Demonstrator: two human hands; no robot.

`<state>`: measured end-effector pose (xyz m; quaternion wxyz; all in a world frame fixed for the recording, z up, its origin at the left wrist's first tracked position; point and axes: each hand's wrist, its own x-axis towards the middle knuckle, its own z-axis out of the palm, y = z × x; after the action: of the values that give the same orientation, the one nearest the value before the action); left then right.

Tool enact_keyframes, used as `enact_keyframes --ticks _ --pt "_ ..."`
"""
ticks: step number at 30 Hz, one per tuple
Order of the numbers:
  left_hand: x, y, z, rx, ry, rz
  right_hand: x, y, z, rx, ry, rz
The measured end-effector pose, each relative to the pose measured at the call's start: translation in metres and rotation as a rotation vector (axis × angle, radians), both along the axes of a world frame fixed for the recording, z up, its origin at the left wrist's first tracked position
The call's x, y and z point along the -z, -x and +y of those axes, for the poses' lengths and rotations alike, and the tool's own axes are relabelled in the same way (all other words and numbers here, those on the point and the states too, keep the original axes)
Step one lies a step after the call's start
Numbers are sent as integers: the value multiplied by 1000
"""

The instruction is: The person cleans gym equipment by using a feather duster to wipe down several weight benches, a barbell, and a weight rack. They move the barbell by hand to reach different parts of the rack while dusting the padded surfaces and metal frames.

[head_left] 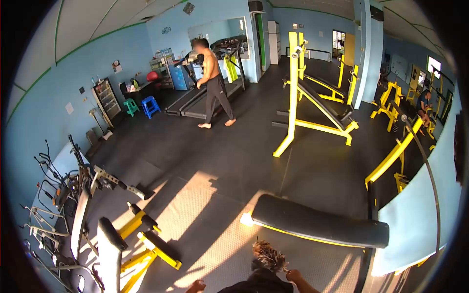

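At the bottom edge, my right hand (294, 276) is closed around the lower end of a brown feather duster (270, 256), whose feathers point up and to the left. My left hand (197, 285) is low in the view, left of my dark clothing; its fingers are too small and blurred to make out, and no object shows in it. A black padded bench (317, 220) with a yellow frame stands just ahead and to the right of the duster.
A shirtless person (213, 73) walks near a treadmill (195, 103). Yellow bench racks (293, 93) stand beyond. Exercise machines (115, 239) line the left. Another person (424, 105) sits far right. Blue stool (150, 105) and fridge (107, 97) are by the wall.
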<state>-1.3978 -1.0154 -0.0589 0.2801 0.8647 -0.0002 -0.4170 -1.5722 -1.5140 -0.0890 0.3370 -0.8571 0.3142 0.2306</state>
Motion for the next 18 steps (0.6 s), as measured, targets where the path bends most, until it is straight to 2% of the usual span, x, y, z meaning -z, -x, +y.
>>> enact_keyframes --ticks 1,2,3,4,7,9,10,12,15,16,18 --pt "16 -14 -4 -3 -6 -12 3 -43 -9 -92 -21 83" --pt "23 -28 -3 -362 867 -60 0 -83 -12 -100 -26 81" --pt "24 -40 -1 -571 587 -32 -7 -119 -14 -218 -32 19" --pt "18 -50 5 -582 586 -26 -19 -153 -16 -336 -34 -41" --pt "19 -109 -4 -565 490 -1 -56 -262 -19 -393 -33 -42" --pt "22 -159 -5 -524 422 19 -52 -322 -22 -445 -9 -144" --pt "14 -182 -3 -496 377 35 -50 -345 -24 -424 -13 -133" --pt "1 -246 8 -416 288 52 -36 -396 -29 -399 -34 51" --pt "-29 -368 15 -284 163 46 -7 -432 -32 -356 25 42" --pt "-33 -399 20 -246 119 52 -2 -431 -25 -328 18 48" --pt "-25 -469 23 -154 45 52 -2 -435 -17 -178 174 -20"
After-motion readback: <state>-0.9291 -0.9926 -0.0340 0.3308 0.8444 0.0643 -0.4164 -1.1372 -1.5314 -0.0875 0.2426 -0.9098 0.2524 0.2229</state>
